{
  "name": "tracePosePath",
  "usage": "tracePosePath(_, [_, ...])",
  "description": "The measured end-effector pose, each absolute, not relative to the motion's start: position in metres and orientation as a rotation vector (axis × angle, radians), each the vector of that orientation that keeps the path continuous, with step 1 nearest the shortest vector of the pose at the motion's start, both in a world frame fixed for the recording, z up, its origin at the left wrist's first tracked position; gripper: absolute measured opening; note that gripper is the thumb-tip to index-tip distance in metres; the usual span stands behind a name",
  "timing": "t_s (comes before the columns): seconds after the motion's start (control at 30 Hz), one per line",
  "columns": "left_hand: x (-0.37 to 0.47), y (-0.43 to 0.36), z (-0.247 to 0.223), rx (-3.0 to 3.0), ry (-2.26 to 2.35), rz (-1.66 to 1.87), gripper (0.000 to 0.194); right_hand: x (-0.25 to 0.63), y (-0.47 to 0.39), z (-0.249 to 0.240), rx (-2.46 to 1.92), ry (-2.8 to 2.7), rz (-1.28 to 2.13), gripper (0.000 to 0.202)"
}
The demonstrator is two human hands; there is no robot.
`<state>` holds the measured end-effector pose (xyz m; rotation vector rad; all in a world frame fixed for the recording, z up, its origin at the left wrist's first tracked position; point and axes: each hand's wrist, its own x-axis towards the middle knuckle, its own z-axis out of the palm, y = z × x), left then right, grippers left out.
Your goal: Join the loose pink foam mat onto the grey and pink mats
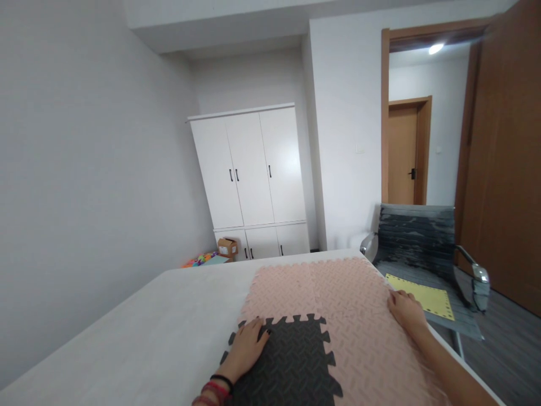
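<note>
My left hand (247, 345) lies flat, fingers spread, on the dark grey foam tile (287, 363) at 6 o'clock. My right hand (404, 311) rests open-palmed on the pink mats' (338, 304) 3 o'clock edge, at the counter (169, 327) rim beside the chair (422, 254). Bare counter stretches toward 9 o'clock.

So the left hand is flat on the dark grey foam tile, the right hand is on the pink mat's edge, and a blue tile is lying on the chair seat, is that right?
Not quite: the head view shows the tile on the chair seat is yellow, not blue. The left hand is flat on the dark grey foam tile and the right hand rests on the pink mat's edge.
</note>
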<state>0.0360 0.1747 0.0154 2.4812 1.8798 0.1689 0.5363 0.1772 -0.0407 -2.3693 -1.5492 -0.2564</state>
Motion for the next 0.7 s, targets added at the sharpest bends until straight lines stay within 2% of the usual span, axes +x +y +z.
tracePosePath(0.27, [0.017, 0.176, 0.008, 2.523, 1.995, 0.095, 0.05, 0.53, 0.17, -0.033, -2.369, -1.573, -0.351, 0.038])
tracePosePath(0.43, [0.041, 0.158, 0.026, 2.54, 2.046, 0.143, 0.051, 0.489, 0.162, -0.011, -2.253, -1.759, -0.429, 0.043])
tracePosePath(0.5, [0.058, 0.131, 0.032, 2.565, 2.038, 0.189, 0.052, 0.453, 0.144, 0.009, -2.096, -1.918, -0.325, 0.049])
tracePosePath(0.57, [0.078, 0.092, 0.031, 2.623, 1.9, 0.221, 0.052, 0.412, 0.111, 0.03, -1.734, -2.169, -0.057, 0.049])
tracePosePath(0.63, [0.096, 0.045, 0.018, 2.68, 1.507, 0.232, 0.047, 0.374, 0.068, 0.042, -1.343, -2.376, 0.145, 0.045])
tracePosePath(0.7, [0.11, -0.002, 0.001, 2.738, 1.264, 0.367, 0.042, 0.349, 0.026, 0.039, -1.194, -2.431, 0.256, 0.045])
